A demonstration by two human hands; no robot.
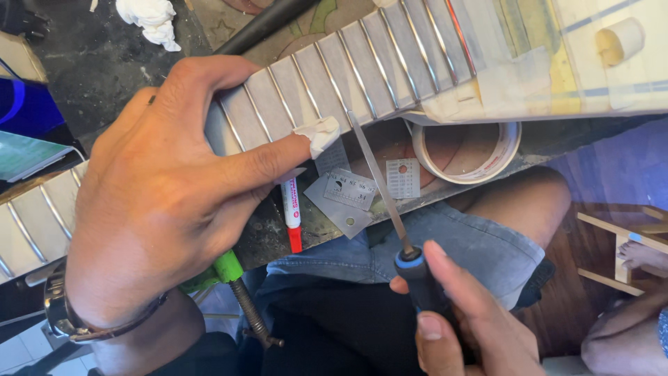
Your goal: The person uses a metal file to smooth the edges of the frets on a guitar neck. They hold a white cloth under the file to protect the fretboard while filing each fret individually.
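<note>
A guitar neck [362, 63] with masked fretboard and shiny metal frets runs across the bench from lower left to upper right. My left hand [160, 202] lies over the neck, its thumb wrapped in white tape [319, 134] pressing near a fret edge. My right hand [459, 320] holds the blue-and-black handle of a thin metal file [379, 184]. The file's tip rests against the edge of a fret beside my taped thumb.
A roll of masking tape [465, 150] lies under the neck. Small metal fret guards [351, 195] and a red-capped marker [292, 212] rest on the bench. A green-handled tool [229, 268] pokes out below. White crumpled cloth [149, 19] sits top left. Another person's foot [640, 254] is at right.
</note>
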